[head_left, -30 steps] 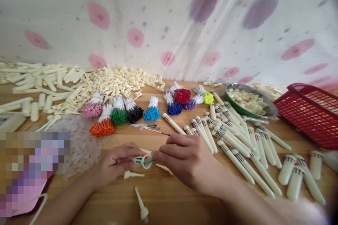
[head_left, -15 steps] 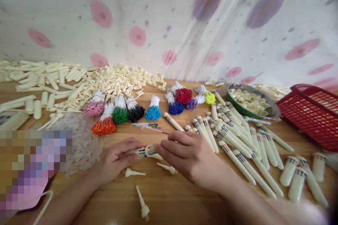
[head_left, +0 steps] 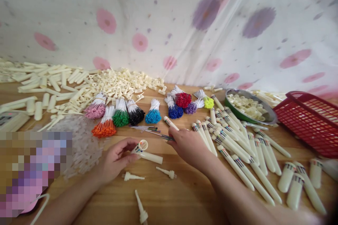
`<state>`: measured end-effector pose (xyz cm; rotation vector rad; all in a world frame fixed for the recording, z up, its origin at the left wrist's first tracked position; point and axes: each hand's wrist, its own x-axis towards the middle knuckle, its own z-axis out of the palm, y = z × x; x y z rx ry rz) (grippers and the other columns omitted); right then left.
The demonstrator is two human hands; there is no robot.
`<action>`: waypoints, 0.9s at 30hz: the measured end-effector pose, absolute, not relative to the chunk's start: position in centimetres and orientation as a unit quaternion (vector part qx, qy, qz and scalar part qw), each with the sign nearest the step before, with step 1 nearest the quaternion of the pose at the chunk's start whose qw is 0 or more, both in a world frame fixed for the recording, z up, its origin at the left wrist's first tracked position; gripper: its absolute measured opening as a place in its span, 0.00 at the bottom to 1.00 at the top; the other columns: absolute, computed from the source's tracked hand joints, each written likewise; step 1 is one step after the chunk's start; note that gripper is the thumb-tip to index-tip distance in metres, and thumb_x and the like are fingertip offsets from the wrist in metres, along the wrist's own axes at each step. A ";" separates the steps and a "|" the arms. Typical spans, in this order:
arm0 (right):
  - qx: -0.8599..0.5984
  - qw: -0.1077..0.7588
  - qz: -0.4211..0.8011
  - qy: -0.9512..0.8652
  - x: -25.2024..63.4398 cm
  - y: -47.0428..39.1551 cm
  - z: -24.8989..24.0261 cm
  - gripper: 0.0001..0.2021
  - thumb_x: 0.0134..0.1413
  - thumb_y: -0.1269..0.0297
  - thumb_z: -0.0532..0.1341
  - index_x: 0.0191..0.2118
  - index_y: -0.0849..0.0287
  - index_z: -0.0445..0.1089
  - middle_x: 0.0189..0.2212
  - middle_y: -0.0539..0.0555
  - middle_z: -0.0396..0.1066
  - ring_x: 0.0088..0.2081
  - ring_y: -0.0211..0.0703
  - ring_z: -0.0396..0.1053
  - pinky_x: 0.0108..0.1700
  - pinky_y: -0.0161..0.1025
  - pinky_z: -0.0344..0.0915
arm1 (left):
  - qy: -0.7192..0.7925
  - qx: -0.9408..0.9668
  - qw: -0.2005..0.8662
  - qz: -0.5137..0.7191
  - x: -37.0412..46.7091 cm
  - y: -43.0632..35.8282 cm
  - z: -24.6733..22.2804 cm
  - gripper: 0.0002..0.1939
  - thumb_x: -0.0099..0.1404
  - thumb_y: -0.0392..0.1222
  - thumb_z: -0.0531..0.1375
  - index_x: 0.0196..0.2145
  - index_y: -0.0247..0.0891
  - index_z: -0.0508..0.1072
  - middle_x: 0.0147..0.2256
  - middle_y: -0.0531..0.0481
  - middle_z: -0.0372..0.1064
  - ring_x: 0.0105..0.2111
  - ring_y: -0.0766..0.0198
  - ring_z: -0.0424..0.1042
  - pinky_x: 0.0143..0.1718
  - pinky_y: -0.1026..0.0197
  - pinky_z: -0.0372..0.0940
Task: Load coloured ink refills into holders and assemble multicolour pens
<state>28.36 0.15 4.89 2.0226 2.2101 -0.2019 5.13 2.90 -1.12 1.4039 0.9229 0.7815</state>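
My left hand (head_left: pixel 117 158) is closed around a short cream pen part (head_left: pixel 143 145), its open round end tilted up toward me and colored bits showing in its side slots. A plain cream pen barrel (head_left: pixel 151 157) lies on the table just beyond my left fingertips. My right hand (head_left: pixel 188 146) reaches farther in, fingertips pinched on the end of a thin pen refill (head_left: pixel 162 135); how many refills it grips is hidden. Several loose refills (head_left: pixel 144 127) lie beside it. Nearer me rest cream cone-shaped pieces (head_left: pixel 170 173) with thin tips.
Bundled refills in several colors, such as orange (head_left: pixel 104 130) and light blue (head_left: pixel 153 115), stand behind. Multicolor pens (head_left: pixel 235 140) lie to the right, near a metal bowl (head_left: pixel 271 117) and a red basket (head_left: pixel 306 123). Clear small tubes (head_left: pixel 84 147) and a blurred-out phone-like object (head_left: pixel 34 179) are left.
My right hand has moved from the pen part in my left hand forward to the loose refills. The pen part's open end has turned upward, and the plain barrel is now uncovered.
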 end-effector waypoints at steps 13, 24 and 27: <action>0.747 0.004 -0.034 0.664 29.3 1.8 3.6 0.12 0.62 0.61 0.48 0.38 0.59 0.66 0.31 0.56 0.74 0.32 0.46 0.72 0.27 0.34 0.54 | 0.456 0.594 0.572 0.335 5.3 3.2 -1.1 0.17 0.49 0.44 0.65 0.37 0.38 0.73 0.32 0.49 0.74 0.35 0.59 0.73 0.38 0.59 0.69; 0.796 -0.066 -0.001 0.602 32.4 4.6 3.5 0.14 0.61 0.53 0.49 0.41 0.58 0.63 0.36 0.56 0.71 0.39 0.45 0.70 0.33 0.34 0.58 | 0.444 0.587 0.580 0.349 5.4 3.2 -1.9 0.15 0.50 0.44 0.64 0.37 0.38 0.72 0.31 0.51 0.73 0.34 0.60 0.71 0.35 0.61 0.68; 0.803 -0.055 0.008 0.594 31.2 5.3 2.8 0.18 0.58 0.50 0.53 0.45 0.61 0.60 0.39 0.60 0.71 0.42 0.51 0.69 0.36 0.39 0.60 | 0.448 0.576 0.583 0.357 5.7 3.0 -1.5 0.17 0.47 0.45 0.66 0.35 0.37 0.72 0.30 0.50 0.73 0.32 0.60 0.71 0.35 0.60 0.68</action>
